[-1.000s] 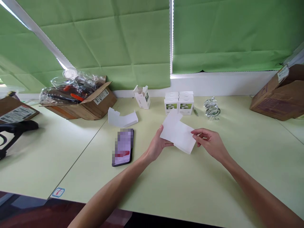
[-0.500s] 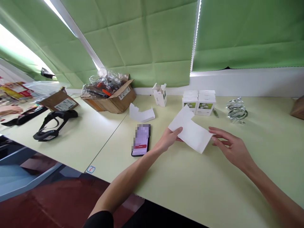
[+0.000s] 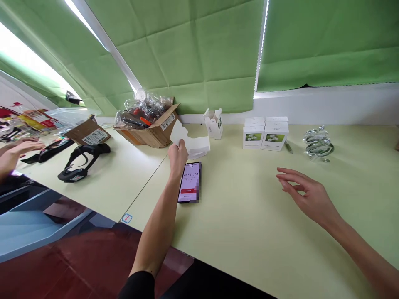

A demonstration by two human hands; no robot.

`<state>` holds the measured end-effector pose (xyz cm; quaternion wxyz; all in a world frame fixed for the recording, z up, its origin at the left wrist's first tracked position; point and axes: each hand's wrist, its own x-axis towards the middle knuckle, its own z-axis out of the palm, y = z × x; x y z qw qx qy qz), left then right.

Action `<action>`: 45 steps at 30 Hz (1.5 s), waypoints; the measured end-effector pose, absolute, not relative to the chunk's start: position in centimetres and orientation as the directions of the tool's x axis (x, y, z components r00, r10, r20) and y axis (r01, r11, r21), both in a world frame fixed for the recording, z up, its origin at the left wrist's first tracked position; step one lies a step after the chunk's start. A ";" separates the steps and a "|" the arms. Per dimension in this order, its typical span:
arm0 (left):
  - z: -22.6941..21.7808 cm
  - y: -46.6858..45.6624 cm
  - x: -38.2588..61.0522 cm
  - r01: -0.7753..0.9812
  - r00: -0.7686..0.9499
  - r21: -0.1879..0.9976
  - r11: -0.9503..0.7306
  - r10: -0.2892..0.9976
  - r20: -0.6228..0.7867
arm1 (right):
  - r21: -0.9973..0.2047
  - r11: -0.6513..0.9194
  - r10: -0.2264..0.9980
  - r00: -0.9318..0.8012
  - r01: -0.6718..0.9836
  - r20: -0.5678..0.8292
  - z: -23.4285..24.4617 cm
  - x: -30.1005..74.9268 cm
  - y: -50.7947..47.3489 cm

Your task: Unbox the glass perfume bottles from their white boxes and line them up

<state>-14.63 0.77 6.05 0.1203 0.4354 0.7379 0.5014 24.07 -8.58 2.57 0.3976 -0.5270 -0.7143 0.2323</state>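
My left hand (image 3: 177, 157) is closed on a flat white cardboard sheet (image 3: 195, 144), holding it just above another flat white box blank that lies behind a black phone (image 3: 190, 187) with a lit screen. My right hand (image 3: 307, 195) hovers over the pale green table (image 3: 249, 207) to the right, fingers spread and empty. Behind it stand white product boxes (image 3: 264, 135) with green pictures, and an open white box (image 3: 213, 123) stands further left.
A brown cardboard box (image 3: 149, 131) of clear plastic parts sits at the back left. A clear spiral glass piece (image 3: 318, 143) stands at the right. On the left table lie a black headset (image 3: 81, 160) and another carton (image 3: 87, 132). Another person's hand (image 3: 17, 151) shows at the far left.
My left hand carried the white sheet from the table's middle leftward to the spot behind the phone. My right hand let go of it and stayed open. The camera turned left.
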 end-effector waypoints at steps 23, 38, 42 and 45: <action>4.8 2.2 -17.4 0.839 -0.544 0.325 0.437 0.635 0.549 | -0.764 0.278 0.960 -0.139 0.582 0.244 2.0 23.9 -8.4; 3.7 2.5 -16.5 0.882 -0.465 0.321 0.346 0.750 0.470 | -0.731 0.297 0.953 -0.143 0.615 0.267 1.5 24.1 -8.2; 4.1 2.3 -16.3 0.883 -0.459 0.333 0.331 0.759 0.462 | -0.733 0.291 0.955 -0.142 0.614 0.260 1.6 24.2 -8.2; 4.2 2.2 -16.4 0.891 -0.436 0.344 0.297 0.771 0.464 | -0.735 0.286 0.957 -0.145 0.615 0.251 1.5 24.2 -8.2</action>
